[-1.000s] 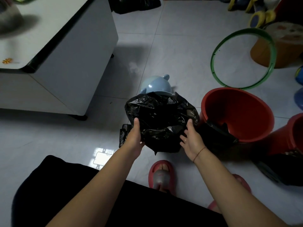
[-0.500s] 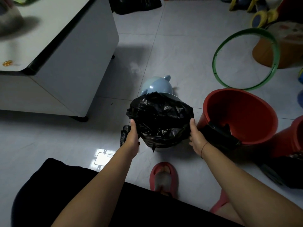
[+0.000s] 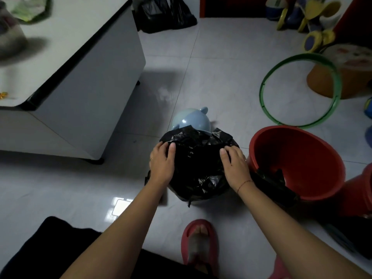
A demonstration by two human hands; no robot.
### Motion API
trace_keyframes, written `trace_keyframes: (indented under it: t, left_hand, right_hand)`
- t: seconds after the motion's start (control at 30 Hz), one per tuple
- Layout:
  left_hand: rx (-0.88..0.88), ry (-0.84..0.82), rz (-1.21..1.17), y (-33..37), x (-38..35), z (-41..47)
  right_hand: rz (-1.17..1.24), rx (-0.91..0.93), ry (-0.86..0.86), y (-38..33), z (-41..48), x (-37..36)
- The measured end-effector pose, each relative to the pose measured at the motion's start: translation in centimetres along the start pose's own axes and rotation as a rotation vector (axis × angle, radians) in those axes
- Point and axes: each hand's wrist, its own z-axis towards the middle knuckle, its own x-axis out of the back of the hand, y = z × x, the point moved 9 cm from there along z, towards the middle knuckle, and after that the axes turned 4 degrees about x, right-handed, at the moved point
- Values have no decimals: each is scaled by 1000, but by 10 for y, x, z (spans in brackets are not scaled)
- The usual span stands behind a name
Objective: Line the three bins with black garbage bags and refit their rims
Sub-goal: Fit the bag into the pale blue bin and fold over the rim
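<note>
The black bag (image 3: pixel 198 164) is swallowing its bin completely (only plastic showing); the second red bin (image 3: pixel 360 190) is running off-frame.

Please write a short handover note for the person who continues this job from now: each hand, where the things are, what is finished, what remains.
Left hand and right hand: both lie on the black bag, fingers pressing the plastic at the left and right of the bin mouth.
The bag covers the small bin in front; its body is hidden.
Red bin at right: tilted, unlined, black plastic at its near lip.
Second red bin: at the right edge, mostly cut off.
Green rim: lies loose on the floor.
Done: first bag draped over. Left: seat it, line both red bins, refit rims.
</note>
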Motion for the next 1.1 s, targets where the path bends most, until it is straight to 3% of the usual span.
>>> trace_keyframes:
  t: [0.13, 0.23, 0.4, 0.47, 0.53, 0.6, 0.63, 0.7, 0.77, 0.87, 1.0, 1.1]
  left_hand:
    - [-86, -48, 92, 7, -11, 36]
    - [-126, -161, -5, 7, -27, 51]
    - [49, -235, -133, -12, -44, 68]
    - [36, -186, -119, -13, -39, 71]
    - [-67, 39, -2, -6, -17, 67]
    - [-225, 243, 100, 15, 1, 50]
    - [-320, 246, 148, 29, -1, 44]
    - [-493, 133, 274, 51, -18, 34]
    - [-574, 34, 370, 59, -32, 30]
    - [-556, 1, 402, 54, -35, 34]
    - [-441, -118, 383, 47, -48, 55]
    - [-259, -227, 168, 37, -54, 71]
  right_hand:
    - [32, 21, -48, 0, 30, -4]
    - [48, -41, -124, 11, 46, -18]
    - [142, -227, -181, 36, 66, -36]
    - [174, -330, -186, 41, 72, -35]
    - [188, -362, -149, 41, 73, -29]
    - [111, -272, -18, 30, 69, -13]
    - [63, -174, 93, 19, 63, -1]
    - [-2, 34, 249, -7, 50, 15]
    - [-78, 114, 177, -17, 47, 7]
    - [-125, 153, 44, -16, 56, -7]
    - [6, 250, -49, -34, 78, -15]
    - [88, 175, -177, -29, 96, -31]
